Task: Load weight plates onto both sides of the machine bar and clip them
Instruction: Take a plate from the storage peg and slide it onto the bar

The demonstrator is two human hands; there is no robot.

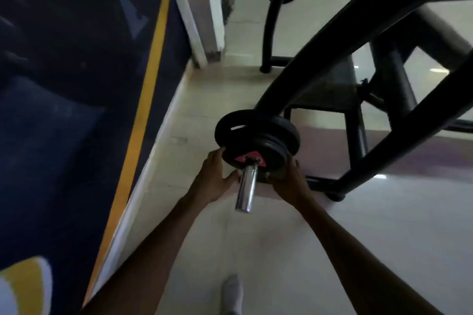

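Chrome marks the bar [247,185], whose free end is pointed back toward the person and slightly down, so its long axis runs from the viewer away into the stacked plates [257,135]. The front plate [256,158], with a red hub around the bar, is seated against the larger plates behind it. It is held at its rim from both sides: the left hand [213,176] is curled round the left edge with the thumb toward the bar, and the right hand [290,179] is curled round the lower right edge. Both hands are about equally near. No clip can be seen on the bare length of bar. Judged from this, the plate is to be pushed straight along the bar's axis, away from the body, until flush; a clip would then be slid on from the free end.
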